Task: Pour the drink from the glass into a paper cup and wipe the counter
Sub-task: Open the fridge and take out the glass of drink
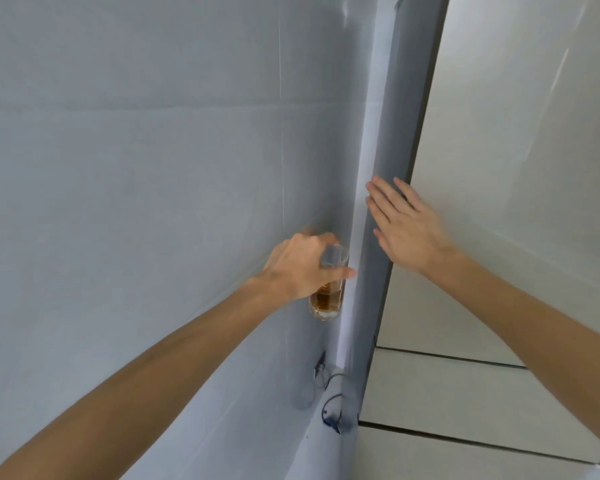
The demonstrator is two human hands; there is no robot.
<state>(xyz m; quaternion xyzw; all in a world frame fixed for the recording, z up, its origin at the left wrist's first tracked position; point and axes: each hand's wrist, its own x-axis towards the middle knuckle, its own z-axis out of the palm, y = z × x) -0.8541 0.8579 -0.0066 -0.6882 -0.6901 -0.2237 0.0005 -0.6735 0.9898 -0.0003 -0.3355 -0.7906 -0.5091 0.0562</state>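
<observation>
**Glass (326,306) held upright in the left hand (298,268), just beside a grey panel (378,168).**

The glass is gripped round its upper half, with fingers and thumb curled about it from the left. Its long axis is kept near vertical, mouth up, and amber drink (321,298) is seen in the lower part only. It is carried in the air in front of a pale wall (153,168), close to the panel's edge. The right hand (406,226) lies up and to the right of the glass, near it but apart. Its fingers are straight and slightly spread, laid flat on the panel, and nothing is held in it. One glass and two hands are counted. No paper cup, cloth or counter is shown, so the pour is judged not yet begun. Some dark cables (329,400) are seen low down by the panel.
</observation>
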